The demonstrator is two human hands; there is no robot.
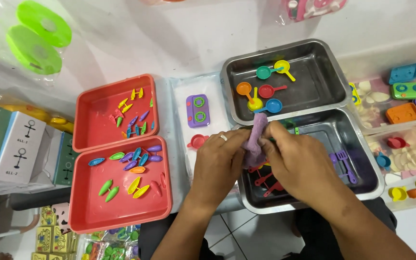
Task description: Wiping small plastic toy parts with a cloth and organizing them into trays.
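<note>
White tabletop (179,43) spreads under everything, crowded with trays. My left hand (217,161) and right hand (294,161) meet at the middle, both clenched on a purple cloth (255,139) that stands up between them; the fingers of each grip pinch it from either side, and I cannot tell whether anything is wrapped inside. The cloth sits over the near steel tray (362,163), at its 10 o'clock corner. Red toy utensils (266,180) lie under my right hand in that tray, and purple spatulas (344,163) lie at 3 o'clock from my hands. At 12 o'clock the far steel tray (314,72) holds small coloured toy pans (266,89). At 10 o'clock from my left hand lies a purple toy stove (198,110) with a red toy pan (197,141) just beside my knuckles. Further toward 9 o'clock two red trays (87,120) carry little coloured boat-shaped pieces (136,161). At 3 o'clock clear bins (410,144) hold more toy stoves and pans. Green discs (37,33) rest in a bag at 10 o'clock, well apart.
</note>
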